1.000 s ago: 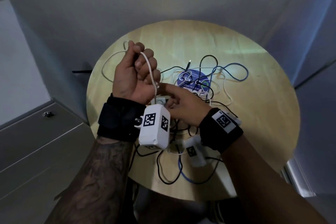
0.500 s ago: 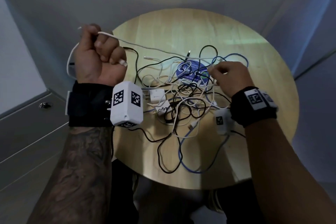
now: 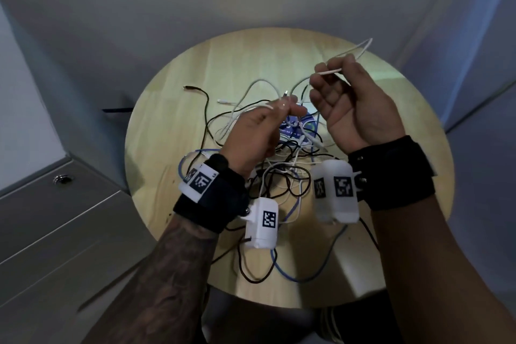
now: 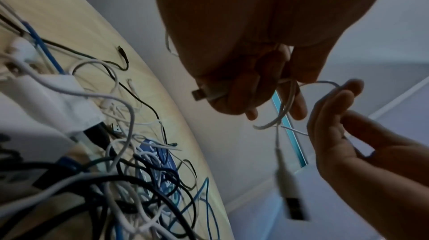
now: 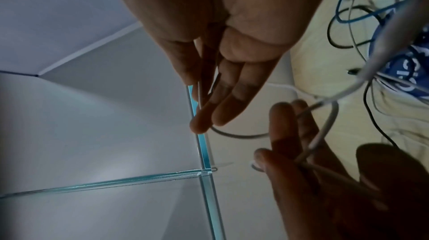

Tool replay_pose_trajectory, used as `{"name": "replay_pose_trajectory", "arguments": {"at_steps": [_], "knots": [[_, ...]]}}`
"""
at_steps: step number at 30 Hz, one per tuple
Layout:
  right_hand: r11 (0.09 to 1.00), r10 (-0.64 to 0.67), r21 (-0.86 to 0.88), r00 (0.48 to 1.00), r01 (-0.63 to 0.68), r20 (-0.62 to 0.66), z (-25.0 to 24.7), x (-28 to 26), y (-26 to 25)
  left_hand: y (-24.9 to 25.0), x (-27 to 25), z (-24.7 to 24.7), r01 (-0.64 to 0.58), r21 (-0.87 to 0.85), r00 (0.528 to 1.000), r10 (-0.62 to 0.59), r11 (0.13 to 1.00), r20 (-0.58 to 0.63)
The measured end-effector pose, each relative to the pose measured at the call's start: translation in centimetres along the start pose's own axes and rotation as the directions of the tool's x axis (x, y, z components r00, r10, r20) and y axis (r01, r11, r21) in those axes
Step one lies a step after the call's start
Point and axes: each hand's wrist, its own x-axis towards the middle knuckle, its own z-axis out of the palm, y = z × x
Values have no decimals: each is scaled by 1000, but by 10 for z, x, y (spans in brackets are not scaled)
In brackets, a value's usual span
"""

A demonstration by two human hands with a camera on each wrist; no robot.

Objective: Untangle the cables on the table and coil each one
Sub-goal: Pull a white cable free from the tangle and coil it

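Both hands are raised above the round wooden table (image 3: 195, 70). My left hand (image 3: 284, 109) grips a white cable (image 3: 360, 50); in the left wrist view its fingers (image 4: 250, 86) curl round it and a USB plug (image 4: 199, 94) sticks out of the fist. The cable runs over to my right hand (image 3: 332, 75), which pinches it between thumb and fairly straight fingers (image 5: 209, 108) and holds a loop upward. Another plug (image 4: 294, 207) dangles below, blurred. The tangle (image 3: 282, 176) of white, black and blue cables lies on the table under the hands.
A blue cable (image 3: 307, 278) and a black one loop toward the table's near edge. A black cable end (image 3: 205, 109) trails to the far left. A blue round label (image 3: 304, 126) lies under the tangle. A grey cabinet (image 3: 55, 218) stands left of the table.
My left hand came in from the far left to the middle. My right hand rose off the tangle and now holds a loop of the white cable beside the left.
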Motion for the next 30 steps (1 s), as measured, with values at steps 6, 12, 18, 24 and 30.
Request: {"name": "replay_pose_trajectory", "arguments": {"at_steps": [6, 12, 18, 24, 30], "knots": [[601, -366, -798, 904, 49, -220, -49, 11, -10, 6, 3, -21, 105, 182, 987, -80, 978, -143], [259, -499, -939, 864, 228, 72, -41, 3, -1, 4, 5, -28, 195, 244, 981, -192, 950, -39], [477, 37, -831, 939, 285, 343, 14, -19, 35, 13, -2, -16, 133, 160, 991, -136, 978, 10], [411, -65, -891, 981, 193, 183, -2, -8, 32, 12, 1, -28, 154, 70, 988, -152, 986, -31], [-84, -350, -981, 917, 173, 192, -23, -2, 5, 18, 2, -43, 185, -12, 982, -185, 983, 50]]}}
